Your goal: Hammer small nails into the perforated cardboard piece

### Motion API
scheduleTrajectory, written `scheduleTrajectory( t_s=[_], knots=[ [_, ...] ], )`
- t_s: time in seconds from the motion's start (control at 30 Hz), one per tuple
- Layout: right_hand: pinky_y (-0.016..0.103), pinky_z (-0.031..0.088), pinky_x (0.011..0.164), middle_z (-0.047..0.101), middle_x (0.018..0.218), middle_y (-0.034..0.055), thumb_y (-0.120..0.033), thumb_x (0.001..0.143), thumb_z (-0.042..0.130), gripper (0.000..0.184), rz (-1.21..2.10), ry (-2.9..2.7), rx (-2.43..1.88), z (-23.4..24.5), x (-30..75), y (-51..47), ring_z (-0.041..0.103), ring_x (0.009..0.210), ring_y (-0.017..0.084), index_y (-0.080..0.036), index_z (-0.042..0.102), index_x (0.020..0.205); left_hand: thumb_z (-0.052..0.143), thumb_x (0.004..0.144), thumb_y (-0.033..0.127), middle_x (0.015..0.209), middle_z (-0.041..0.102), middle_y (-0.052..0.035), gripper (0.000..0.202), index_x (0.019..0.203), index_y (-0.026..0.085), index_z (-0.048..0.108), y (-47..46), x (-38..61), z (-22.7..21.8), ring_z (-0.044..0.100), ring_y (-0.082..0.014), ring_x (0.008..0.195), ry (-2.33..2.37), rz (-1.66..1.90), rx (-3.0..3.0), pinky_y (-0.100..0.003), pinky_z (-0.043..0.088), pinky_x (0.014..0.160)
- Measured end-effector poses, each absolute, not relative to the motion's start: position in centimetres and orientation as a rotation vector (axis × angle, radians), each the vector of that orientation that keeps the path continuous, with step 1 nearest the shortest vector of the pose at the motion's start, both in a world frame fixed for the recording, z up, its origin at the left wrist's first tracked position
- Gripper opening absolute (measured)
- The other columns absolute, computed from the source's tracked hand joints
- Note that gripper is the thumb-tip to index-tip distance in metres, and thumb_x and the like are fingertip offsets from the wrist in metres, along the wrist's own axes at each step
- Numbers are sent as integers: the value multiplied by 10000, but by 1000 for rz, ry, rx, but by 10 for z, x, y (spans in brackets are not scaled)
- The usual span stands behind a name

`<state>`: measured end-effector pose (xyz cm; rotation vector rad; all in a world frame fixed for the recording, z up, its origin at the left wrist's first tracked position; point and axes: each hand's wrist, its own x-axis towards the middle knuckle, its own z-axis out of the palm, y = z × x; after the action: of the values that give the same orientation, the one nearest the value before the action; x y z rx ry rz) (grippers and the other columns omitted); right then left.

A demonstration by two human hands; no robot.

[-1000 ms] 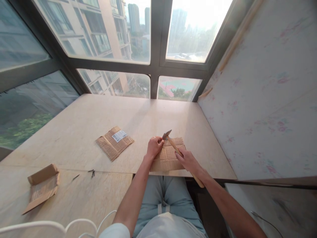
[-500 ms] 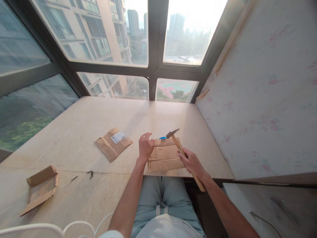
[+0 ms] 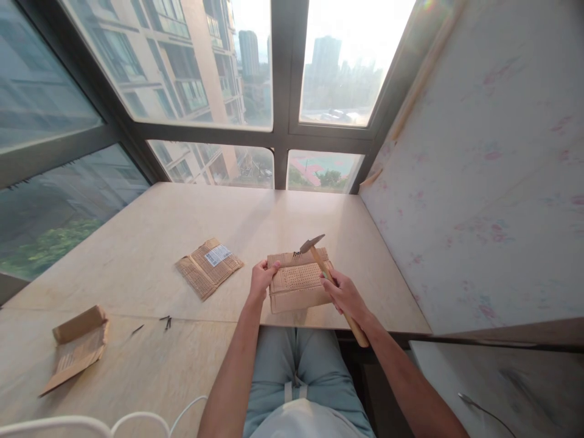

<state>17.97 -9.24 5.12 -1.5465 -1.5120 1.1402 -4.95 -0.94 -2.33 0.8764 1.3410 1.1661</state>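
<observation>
My left hand (image 3: 261, 278) grips the left edge of a punched cardboard piece (image 3: 297, 283) and holds it tilted up off the wooden tabletop (image 3: 191, 219). My right hand (image 3: 344, 296) is closed round the wooden handle of a small hammer (image 3: 319, 258), pressing against the right side of the same cardboard. The metal hammer head sits above the cardboard's far edge, beside a few small nails standing in it.
A flat cardboard piece with a white label (image 3: 208, 266) lies left of my hands. An open cardboard box (image 3: 75, 347) sits at the near left, with loose dark nails (image 3: 166, 320) beside it. A papered wall (image 3: 479, 170) stands on the right, windows behind, a white cable (image 3: 114, 420) near me.
My left hand went from pinching by the hammer head, to hovering open, to gripping the cardboard's left edge. The cardboard has risen off the table. The hammer shifted slightly.
</observation>
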Motion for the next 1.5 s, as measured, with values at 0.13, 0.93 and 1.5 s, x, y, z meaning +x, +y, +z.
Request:
scheduleTrajectory(
  t_s=[0.13, 0.93, 1.5],
  knots=[
    [174, 258, 252, 426, 489, -107, -413, 888, 500, 237, 1171, -1434, -1516, 52, 186, -90, 373, 275, 72, -187, 559, 934, 852, 525, 465, 775, 738, -81, 491, 823, 104, 703, 4, -52, -19, 669, -192, 690, 1342, 1162, 854, -281, 523, 625],
    [162, 245, 228, 437, 516, -101, -389, 904, 490, 197, 1185, -1624, -1559, 33, 184, -72, 405, 263, 67, -207, 525, 838, 733, 731, 301, 1008, 700, -132, 394, 1073, 121, 654, 0, -38, -20, 659, -273, 954, 1718, 1041, 1324, -401, 520, 849],
    [160, 241, 221, 452, 516, -109, -383, 880, 496, 184, 1300, -1525, -1484, 27, 187, -66, 389, 259, 66, -203, 532, 900, 561, 889, 209, 940, 752, -62, 201, 943, 205, 755, 23, -8, -3, 656, -188, 871, 1466, 869, 1983, -303, 472, 824]
  ],
)
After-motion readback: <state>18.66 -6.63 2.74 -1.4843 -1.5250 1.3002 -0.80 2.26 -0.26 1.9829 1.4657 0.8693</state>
